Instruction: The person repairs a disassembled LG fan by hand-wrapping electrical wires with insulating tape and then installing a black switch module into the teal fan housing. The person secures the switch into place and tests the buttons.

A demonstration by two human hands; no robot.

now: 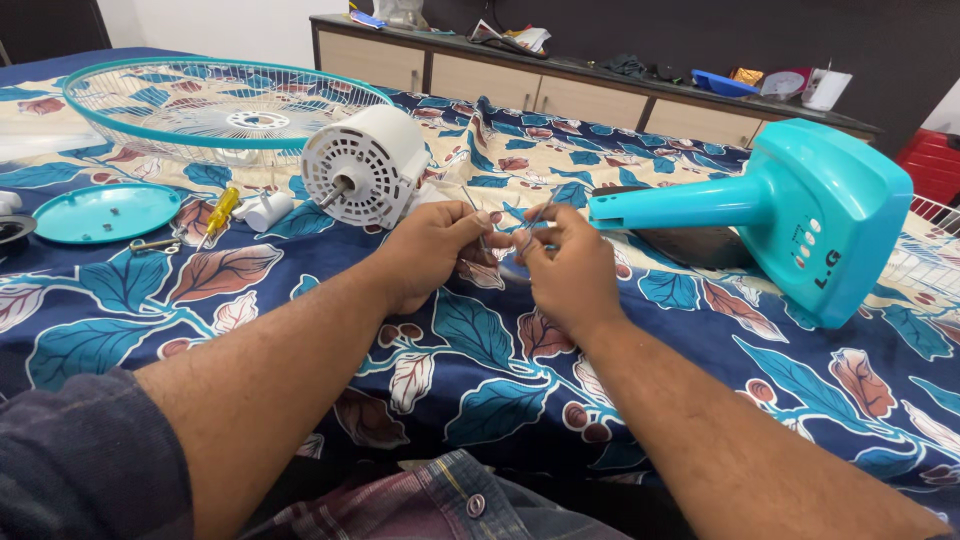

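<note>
Over leaf-print bedsheet (480, 370), both hands meet mid-frame. Left hand (430, 250) pinches thin wires (478, 222) between thumb and fingertips; right hand (565, 265) pinches same wire bundle, strands poking up above fingers toward white fan motor (365, 165). Wires lie between both grips, just beside motor. Turquoise fan base (800, 215) right of hands; fan grille (215, 105) and yellow screwdriver (220, 213) left.

leaf-print bed sheet (480, 370) under white fan motor (362, 165), teal fan stand (800, 215), grille (215, 105), yellow screwdriver (221, 212)
</note>
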